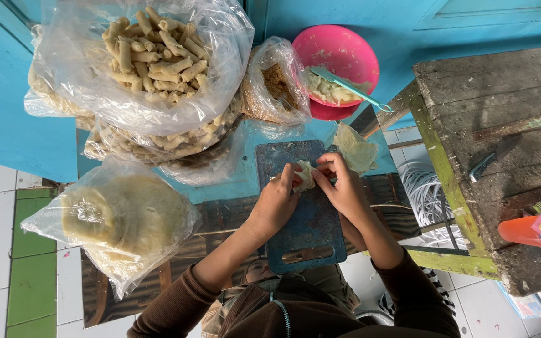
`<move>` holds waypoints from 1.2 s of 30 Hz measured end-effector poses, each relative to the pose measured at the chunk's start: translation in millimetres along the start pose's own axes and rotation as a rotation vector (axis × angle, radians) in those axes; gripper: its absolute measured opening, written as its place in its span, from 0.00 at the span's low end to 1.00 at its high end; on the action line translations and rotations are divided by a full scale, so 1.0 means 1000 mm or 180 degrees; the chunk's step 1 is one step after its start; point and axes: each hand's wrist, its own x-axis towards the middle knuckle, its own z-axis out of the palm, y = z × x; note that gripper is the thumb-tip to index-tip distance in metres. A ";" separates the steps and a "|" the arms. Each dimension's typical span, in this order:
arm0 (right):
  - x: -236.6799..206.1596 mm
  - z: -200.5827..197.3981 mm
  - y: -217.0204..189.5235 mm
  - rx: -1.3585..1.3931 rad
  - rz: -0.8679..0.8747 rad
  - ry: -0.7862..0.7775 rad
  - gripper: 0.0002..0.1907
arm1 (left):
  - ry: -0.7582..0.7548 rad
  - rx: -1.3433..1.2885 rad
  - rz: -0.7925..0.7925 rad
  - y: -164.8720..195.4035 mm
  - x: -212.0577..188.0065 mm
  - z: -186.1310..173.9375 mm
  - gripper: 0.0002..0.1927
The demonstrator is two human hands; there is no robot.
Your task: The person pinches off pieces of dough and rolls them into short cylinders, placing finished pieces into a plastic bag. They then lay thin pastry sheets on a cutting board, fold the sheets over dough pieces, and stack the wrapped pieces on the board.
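Both hands' grip pinches small pale wrapper [306,176], left hand [278,201] and right hand [344,188] folding it over blue cutting board [308,231] on desk. Big bag of finished rolls [151,53] behind; bagged wrapper stack [117,216] at left; pink filling bowl [339,53] within reach.

Wrapper [306,176] filling hidden (by fingers [295,175]), elbows cropped

Pink bowl [339,53], wooden bench [502,112]
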 end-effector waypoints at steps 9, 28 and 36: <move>-0.004 -0.009 -0.019 -0.0415 0.0142 -0.0448 0.06 | 0.0075 -0.0096 0.0200 -0.012 0.002 0.007 0.29; -0.007 -0.011 -0.018 -0.0660 -0.0473 -0.0775 0.18 | 0.0108 0.1274 0.1271 -0.014 0.010 -0.019 0.05; -0.002 0.012 -0.011 -0.1076 -0.0781 -0.0272 0.08 | 0.0655 0.0064 0.0434 -0.025 0.018 0.000 0.05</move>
